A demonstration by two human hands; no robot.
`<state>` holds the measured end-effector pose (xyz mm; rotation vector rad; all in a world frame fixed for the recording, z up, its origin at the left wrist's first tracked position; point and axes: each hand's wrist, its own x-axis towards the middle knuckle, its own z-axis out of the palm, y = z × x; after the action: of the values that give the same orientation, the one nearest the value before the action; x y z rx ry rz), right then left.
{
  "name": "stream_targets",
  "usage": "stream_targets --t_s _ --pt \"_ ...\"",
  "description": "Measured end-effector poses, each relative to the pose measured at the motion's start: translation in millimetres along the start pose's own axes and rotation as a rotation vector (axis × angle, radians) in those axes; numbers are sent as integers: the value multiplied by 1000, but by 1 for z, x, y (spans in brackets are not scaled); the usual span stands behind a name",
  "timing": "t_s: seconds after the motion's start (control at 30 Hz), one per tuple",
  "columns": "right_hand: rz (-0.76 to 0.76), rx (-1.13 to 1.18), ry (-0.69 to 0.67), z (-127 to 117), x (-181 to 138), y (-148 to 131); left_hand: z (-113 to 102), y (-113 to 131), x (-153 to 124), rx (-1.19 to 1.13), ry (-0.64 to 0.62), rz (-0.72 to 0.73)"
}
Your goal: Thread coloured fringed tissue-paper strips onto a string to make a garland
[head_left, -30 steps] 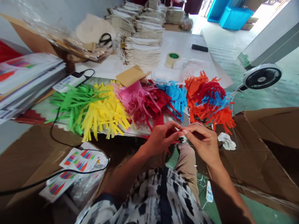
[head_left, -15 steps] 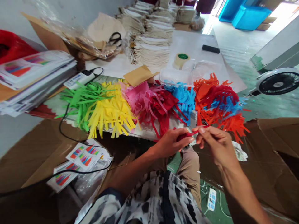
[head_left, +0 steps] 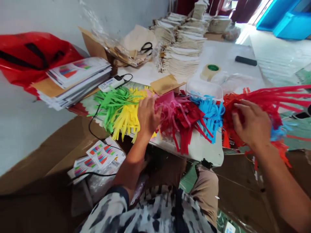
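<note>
Fringed paper lies in piles along the table edge [head_left: 206,155]: green [head_left: 111,103], yellow [head_left: 126,118], pink [head_left: 175,106], dark red [head_left: 189,121], blue [head_left: 211,111] and orange-red [head_left: 228,103]. My left hand [head_left: 148,116] rests where the yellow pile meets the pink one, its fingers bent down into the paper; what they grip is hidden. My right hand [head_left: 252,124] is closed on a bundle of red fringed paper [head_left: 279,97], whose strips fan out to the right above the orange-red pile.
Behind the piles stand a clear plastic tub [head_left: 204,89], a tape roll [head_left: 210,71], stacks of cream bags [head_left: 182,58], scissors [head_left: 145,48] and a dark remote [head_left: 246,60]. Printed sheets [head_left: 75,77] and a red bag [head_left: 29,61] are at left. A black cable [head_left: 93,136] hangs over brown cardboard [head_left: 48,155].
Both hands left the small red strip they pinched over my lap. The left hand reached onto the yellow and pink piles; the right hand went right to the red bundle. The view swung left.
</note>
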<state>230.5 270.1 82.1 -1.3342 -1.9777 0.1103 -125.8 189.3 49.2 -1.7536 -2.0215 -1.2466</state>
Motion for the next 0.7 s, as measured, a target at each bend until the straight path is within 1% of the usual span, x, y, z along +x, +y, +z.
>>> stream_targets --t_s 0.03,0.1,0.13,0.2,0.3,0.4,0.53,0.7 --pt "-56 -76 0 7 -1 5 1 -11 10 73 -7 -8" --pt "-156 -194 -9 17 -4 11 5 -26 24 144 -60 -22" --pt "-188 -222 -11 22 -5 10 8 -30 28 151 -92 -27" --pt "-218 -215 -19 29 -4 0 12 -34 34 137 -126 -36" --pt "-268 -157 -40 42 2 -30 14 -34 37 103 -111 -17" --pt "-320 -100 -65 60 12 -62 13 -34 40 57 -87 40" --pt "-347 -12 -78 91 27 -98 6 -34 38 12 -126 96" --pt "-509 17 -159 125 46 -144 -5 -30 32 -12 -131 145"
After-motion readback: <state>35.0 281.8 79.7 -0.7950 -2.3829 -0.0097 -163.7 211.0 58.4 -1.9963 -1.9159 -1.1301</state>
